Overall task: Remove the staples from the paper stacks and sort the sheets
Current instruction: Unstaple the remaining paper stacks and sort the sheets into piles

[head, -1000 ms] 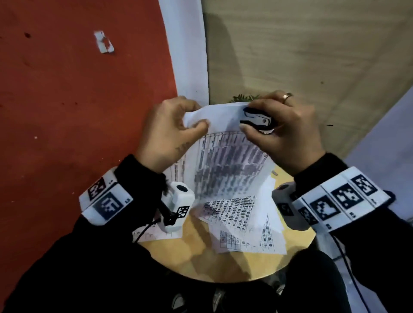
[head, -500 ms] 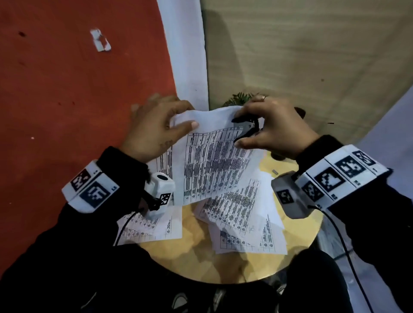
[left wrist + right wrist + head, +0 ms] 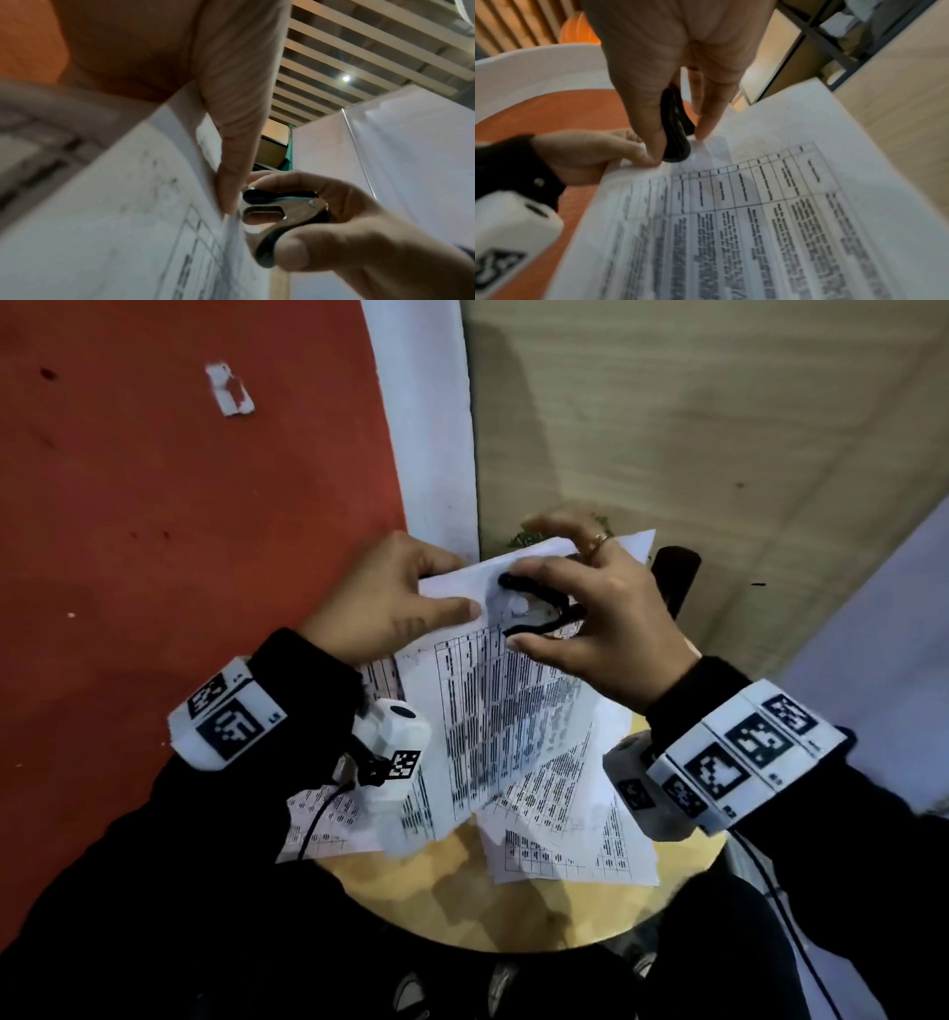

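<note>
Above round tan wooden table, loose printed white sheets spread at centre. Held stack of white table-printed paper lifted over them. Left hand at 10 o'clock pinches stack's top corner, thumb on top. Right hand at 2 o'clock grips black-and-metal claw staple remover between thumb and forefinger; its claws sit against stack beside left thumb.
</note>
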A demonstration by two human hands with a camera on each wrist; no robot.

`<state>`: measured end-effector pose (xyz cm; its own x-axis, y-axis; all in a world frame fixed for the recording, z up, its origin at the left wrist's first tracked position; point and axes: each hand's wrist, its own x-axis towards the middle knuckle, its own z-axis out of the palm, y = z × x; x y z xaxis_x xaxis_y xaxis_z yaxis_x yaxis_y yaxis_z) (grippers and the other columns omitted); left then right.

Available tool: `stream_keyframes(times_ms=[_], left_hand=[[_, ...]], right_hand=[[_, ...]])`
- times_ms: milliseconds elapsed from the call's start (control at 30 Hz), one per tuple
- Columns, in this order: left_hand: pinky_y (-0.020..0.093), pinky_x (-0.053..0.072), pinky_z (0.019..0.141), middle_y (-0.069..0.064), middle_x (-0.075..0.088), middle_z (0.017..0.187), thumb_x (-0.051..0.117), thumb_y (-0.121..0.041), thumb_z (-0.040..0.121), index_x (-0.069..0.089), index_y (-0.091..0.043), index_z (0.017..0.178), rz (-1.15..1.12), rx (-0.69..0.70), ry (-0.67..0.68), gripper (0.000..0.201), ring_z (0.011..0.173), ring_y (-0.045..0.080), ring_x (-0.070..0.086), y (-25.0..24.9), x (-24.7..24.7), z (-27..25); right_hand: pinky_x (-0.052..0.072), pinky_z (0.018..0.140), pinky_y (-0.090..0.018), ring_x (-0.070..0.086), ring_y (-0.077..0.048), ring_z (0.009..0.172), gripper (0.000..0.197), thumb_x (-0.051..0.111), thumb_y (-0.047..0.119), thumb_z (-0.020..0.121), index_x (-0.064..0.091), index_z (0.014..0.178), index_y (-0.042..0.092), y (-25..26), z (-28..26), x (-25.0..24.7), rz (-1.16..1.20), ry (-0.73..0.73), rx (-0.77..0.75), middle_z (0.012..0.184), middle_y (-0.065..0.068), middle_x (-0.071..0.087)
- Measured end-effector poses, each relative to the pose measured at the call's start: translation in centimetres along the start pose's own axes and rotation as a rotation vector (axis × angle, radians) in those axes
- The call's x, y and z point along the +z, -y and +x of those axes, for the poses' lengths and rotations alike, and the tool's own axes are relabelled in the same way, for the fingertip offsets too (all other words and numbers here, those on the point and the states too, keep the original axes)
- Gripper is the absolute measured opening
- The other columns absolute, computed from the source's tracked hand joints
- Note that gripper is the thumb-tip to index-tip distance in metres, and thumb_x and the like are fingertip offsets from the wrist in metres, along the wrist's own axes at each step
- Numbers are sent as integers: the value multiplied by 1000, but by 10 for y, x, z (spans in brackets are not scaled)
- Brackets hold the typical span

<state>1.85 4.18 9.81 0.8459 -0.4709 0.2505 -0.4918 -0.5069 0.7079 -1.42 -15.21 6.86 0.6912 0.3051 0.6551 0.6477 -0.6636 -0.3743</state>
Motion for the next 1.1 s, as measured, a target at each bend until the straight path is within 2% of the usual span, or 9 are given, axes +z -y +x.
stream_keyframes(times_ms=[67, 300, 400, 500, 600, 700, 800, 867, 1100], left_hand=[[22, 30, 48, 9, 54, 69, 64, -23, 72, 68, 5, 86, -90, -43, 47, 32, 58, 12, 45, 0, -1, -3], [27, 24, 53, 12, 46, 73, 60, -24, 78, 61, 16, 88, -244, -78, 92, 41, 64, 20, 36, -2, -4, -7], [22, 17, 44, 4, 33, 58, 58, -22, 88, 50, 11, 68, -200, -98, 64, 40, 50, 13, 26, -5, -4, -6], [17, 13, 41, -9, 25, 50, 55, -15, 93, 46, -1, 62, -148, -90, 68, 36, 43, 3, 18, -4, -5, -5], [18, 17, 43, 1, 32, 58, 56, -18, 91, 50, 14, 69, -174, -108, 100, 39, 47, 4, 24, -5, -5, -6], [14, 24, 43, -8, 43, 53, 53, -8, 93, 57, 9, 74, -251, -141, 98, 26, 45, -2, 32, -6, -3, -6], [11, 30, 44, -1, 50, 57, 52, -9, 94, 57, 6, 74, -323, -179, 117, 25, 44, -2, 39, -8, -1, -7], [10, 30, 42, -2, 50, 54, 48, -6, 94, 57, 3, 73, -337, -195, 118, 24, 41, -3, 39, -10, 0, -7], [18, 25, 44, 14, 42, 77, 49, -11, 94, 52, 25, 89, -324, -197, 121, 36, 52, 9, 34, -10, 0, -8]], right_hand=[[53, 81, -34, 64, -27, 92, 45, 77, 14, 65, 67, 107, 0, 1, 0, 3, -17, -12, -64, 113, -18, 59], [48, 86, -27, 62, -25, 95, 44, 77, 9, 68, 66, 109, -2, 2, 3, 1, -3, 2, -169, 107, -17, 63], [50, 84, -29, 63, -26, 94, 42, 76, 8, 69, 66, 109, -1, 3, 4, -1, 6, 18, -185, 108, -16, 62], [55, 75, -41, 66, -30, 89, 42, 74, 7, 69, 67, 109, 0, 4, 4, 0, -26, 33, -220, 108, -17, 63], [56, 68, -46, 67, -33, 86, 39, 72, 5, 69, 68, 107, 1, 4, 5, 1, -55, 42, -253, 107, -18, 64], [56, 67, -46, 67, -33, 86, 33, 71, 5, 71, 69, 104, 0, 3, 6, 0, -84, 44, -293, 103, -18, 65], [56, 66, -46, 67, -33, 84, 32, 72, 6, 71, 69, 102, 0, 3, 6, -2, -95, 47, -301, 101, -18, 66], [56, 66, -45, 67, -33, 84, 32, 73, 6, 70, 69, 101, 0, 2, 5, -2, -106, 52, -306, 101, -18, 66], [56, 65, -45, 67, -34, 83, 32, 74, 7, 70, 70, 101, 1, 4, 3, -6, -114, 36, -309, 101, -17, 66]])
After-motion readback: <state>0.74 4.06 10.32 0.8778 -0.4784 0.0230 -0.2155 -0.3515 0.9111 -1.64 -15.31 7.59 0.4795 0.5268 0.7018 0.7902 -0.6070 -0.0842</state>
